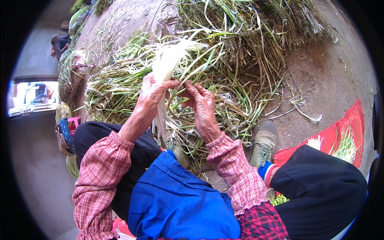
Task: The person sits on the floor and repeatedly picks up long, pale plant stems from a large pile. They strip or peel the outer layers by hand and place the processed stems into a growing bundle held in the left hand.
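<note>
My left hand (156,93) is closed around a bundle of pale, long-stemmed leafy vegetable stalks (164,64), whose white parts stick out above and below the fist. Close beside it on the right, my right hand (199,102) pinches a thin green-brown stalk (183,78) between thumb and fingers. The fingertips of both hands nearly meet at that stalk. Under and beyond them lies a loose heap of green and yellowed leaves (117,82). My right palm and the lower fingers of my left hand are partly hidden.
A large pile of uncleaned stalks (255,45) lies ahead on the concrete floor. At the right, a red woven sheet (333,132) holds pale and green stalks (346,148). My shoes flank the leaf litter. Another person (60,45) sits far left, beyond a pink plastic stool (73,123).
</note>
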`<state>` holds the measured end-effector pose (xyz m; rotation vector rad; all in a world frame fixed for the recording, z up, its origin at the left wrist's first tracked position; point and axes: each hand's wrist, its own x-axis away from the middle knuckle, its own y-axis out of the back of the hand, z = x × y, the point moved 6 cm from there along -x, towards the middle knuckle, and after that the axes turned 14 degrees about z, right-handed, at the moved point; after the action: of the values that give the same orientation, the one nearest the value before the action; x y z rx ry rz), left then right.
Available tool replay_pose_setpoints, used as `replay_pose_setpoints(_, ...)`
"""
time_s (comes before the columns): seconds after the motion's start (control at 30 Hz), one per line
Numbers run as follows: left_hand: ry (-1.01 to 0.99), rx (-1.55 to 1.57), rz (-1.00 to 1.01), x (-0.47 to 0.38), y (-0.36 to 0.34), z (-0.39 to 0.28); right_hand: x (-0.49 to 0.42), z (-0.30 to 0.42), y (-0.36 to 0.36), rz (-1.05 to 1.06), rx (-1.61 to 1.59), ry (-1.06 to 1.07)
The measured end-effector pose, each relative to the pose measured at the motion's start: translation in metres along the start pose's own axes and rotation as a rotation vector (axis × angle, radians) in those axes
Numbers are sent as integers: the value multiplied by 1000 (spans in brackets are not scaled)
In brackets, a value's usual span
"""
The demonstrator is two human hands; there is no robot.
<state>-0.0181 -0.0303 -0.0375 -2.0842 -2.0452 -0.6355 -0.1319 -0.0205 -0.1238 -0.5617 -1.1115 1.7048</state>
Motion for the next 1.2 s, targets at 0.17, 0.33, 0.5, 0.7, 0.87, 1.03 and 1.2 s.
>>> replay_pose_setpoints(0.17,33,0,45,-1,2,1,0,4,-3,8,-71,-8)
replay_pose_setpoints(0.33,48,-16,63,-3,-6,2,-4,12,-2,-48,38,-11)
replay_pose_setpoints(0.5,68,5,83,-3,-8,4,-7,16,0,-25,140,14)
replay_pose_setpoints(0.7,83,26,100,-4,-10,1,-3,8,10,-56,1,42)
replay_pose_setpoints(0.87,77,40,66,-4,-6,1,-5,10,5,-37,-94,77)
replay_pose_setpoints(1.03,63,58,121,-5,-11,0,-5,22,2,-5,82,117)
replay_pose_setpoints(1.2,80,64,122,-4,-16,-2,-5,35,-1,-17,264,104)
